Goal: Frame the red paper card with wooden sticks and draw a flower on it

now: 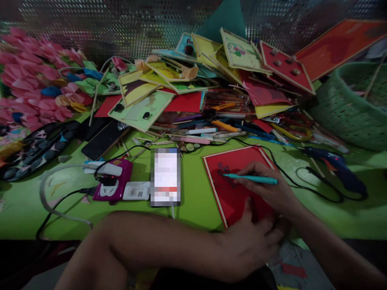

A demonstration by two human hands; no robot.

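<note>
In my right hand is a turquoise marker, pinched between thumb and fingers. Its tip meets a red board that has pale wooden strips along its edges. Near the tip, a small dark line drawing shows on the red surface. My left hand lies across the board's lower edge, with the thumb resting on the red face and the fingers stretched to the right. Part of the board's lower right side is hidden by both hands.
A phone lies left of the board, beside a purple power strip with plugs and cables. A glue gun and green basket stand right. Framed colour cards pile up behind, with pink paper flowers at left.
</note>
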